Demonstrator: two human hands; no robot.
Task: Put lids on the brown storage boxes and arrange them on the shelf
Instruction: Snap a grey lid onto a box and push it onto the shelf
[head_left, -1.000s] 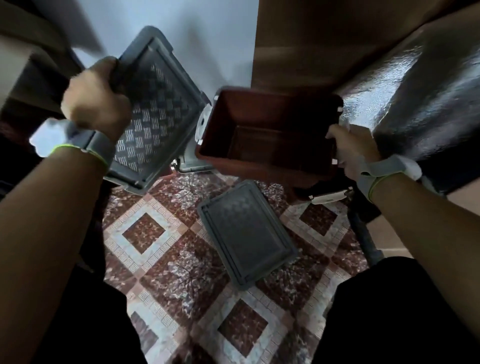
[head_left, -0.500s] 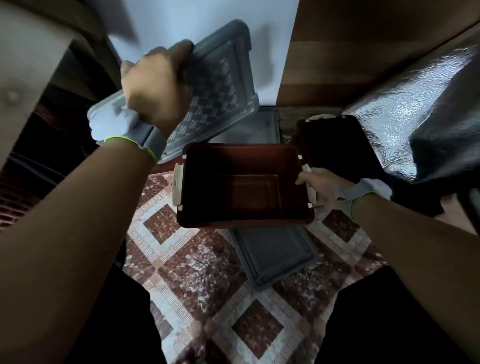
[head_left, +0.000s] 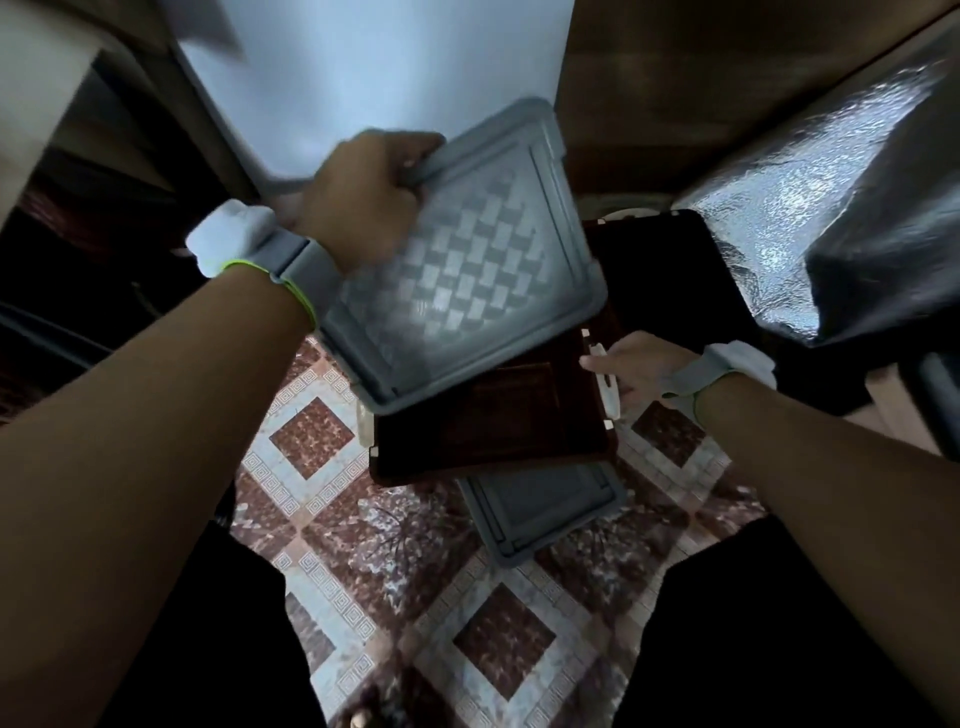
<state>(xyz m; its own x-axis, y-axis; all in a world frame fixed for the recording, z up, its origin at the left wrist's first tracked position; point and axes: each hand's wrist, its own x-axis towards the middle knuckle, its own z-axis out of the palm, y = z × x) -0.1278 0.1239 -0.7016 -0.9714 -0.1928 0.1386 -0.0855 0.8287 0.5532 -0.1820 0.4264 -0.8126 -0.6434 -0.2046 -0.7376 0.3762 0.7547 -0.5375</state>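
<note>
Item: grey lid (head_left: 457, 260), basket-weave panel, rectangular. Held by the left hand (head_left: 363, 195), fingers curled round its far-left edge, the rest of the lid extending right and toward the wearer from that grip. It is tilted, its near edge dipping over the open mouth of the brown storage box (head_left: 493, 415). Long axis runs roughly from the grip toward the wearer's right, not yet squared with the box rim.

Item: brown storage box, open, empty so far as its interior shows. It lies directly below and toward the wearer from the lid grip. The right hand (head_left: 641, 371) steadies its right side at the white latch (head_left: 605, 387); fingers appear curled round that wall, though blur leaves the hold uncertain. Left hand is the nearer to the lid, right to the box.

Item: second grey lid (head_left: 545, 509), flat on the patterned tile floor (head_left: 311, 436), partly under the box.

Item: another dark box (head_left: 670, 291), beyond the right hand.

Change since half a second earlier: lid has swung from beyond-left of the box to overlap its far half; box sits at much the same place in the right hand's hold.

Judgement: next comes levelling the lid and aligning corners to the rim.
</note>
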